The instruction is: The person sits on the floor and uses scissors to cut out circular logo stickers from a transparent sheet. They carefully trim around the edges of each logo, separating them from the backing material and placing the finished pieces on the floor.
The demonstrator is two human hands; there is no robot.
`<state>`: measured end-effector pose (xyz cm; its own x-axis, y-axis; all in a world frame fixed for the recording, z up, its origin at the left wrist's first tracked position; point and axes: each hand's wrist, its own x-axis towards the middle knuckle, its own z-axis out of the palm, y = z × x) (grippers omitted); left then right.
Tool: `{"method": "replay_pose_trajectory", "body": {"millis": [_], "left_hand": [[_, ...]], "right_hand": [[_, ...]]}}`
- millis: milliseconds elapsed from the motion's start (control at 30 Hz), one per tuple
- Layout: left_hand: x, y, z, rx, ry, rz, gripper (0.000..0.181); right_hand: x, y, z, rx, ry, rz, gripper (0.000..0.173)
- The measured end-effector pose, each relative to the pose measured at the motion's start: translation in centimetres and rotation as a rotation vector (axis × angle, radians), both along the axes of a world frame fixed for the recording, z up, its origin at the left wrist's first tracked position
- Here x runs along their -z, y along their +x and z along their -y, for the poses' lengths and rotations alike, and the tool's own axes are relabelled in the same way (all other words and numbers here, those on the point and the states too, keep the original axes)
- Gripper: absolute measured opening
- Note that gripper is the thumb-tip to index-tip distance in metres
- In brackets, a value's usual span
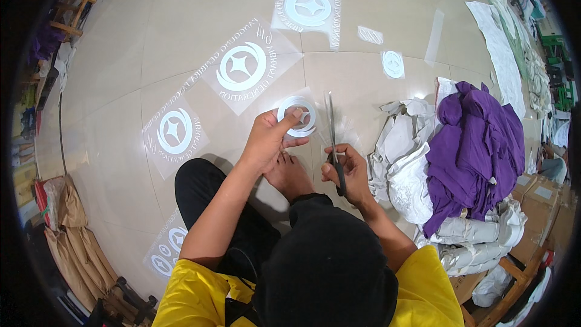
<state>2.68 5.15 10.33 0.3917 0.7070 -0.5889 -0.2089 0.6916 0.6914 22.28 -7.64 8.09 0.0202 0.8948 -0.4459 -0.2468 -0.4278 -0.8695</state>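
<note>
My left hand (272,138) pinches a small piece of clear transfer film (309,105) between thumb and fingers. The film carries a pale ring emblem with a star-like shape, which my thumb partly covers. In my right hand (352,175) is a pair of black-handled scissors (332,129). Their blades point away from me, nearly together, just right of the film. Beyond my left hand lies a larger film sheet (240,70) with a similar emblem and lettering. Another such sheet (174,131) is to its left, and one more (308,7) rests farther off.
Two small film pieces (393,64) (370,35) and a clear strip (434,38) lie on the tiled floor (181,22). Clear offcuts (345,129) sit beyond my right hand. Crumpled white sheeting (408,181) and purple fabric (476,145) are heaped at right, near cardboard boxes (535,209).
</note>
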Motion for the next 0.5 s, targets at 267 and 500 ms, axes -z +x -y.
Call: {"method": "replay_pose_trajectory", "body": {"millis": [267,500], "left_hand": [[-0.1,-0.2,-0.3,0.027,0.011,0.014,0.034],[0.2,-0.3,-0.3,0.042,0.012,-0.001,0.034]], "right_hand": [[-0.3,-0.5,1.5,-0.088,-0.051,-0.057,0.044],[-0.1,-0.8,1.3,-0.094,-0.032,-0.004,0.041]]}}
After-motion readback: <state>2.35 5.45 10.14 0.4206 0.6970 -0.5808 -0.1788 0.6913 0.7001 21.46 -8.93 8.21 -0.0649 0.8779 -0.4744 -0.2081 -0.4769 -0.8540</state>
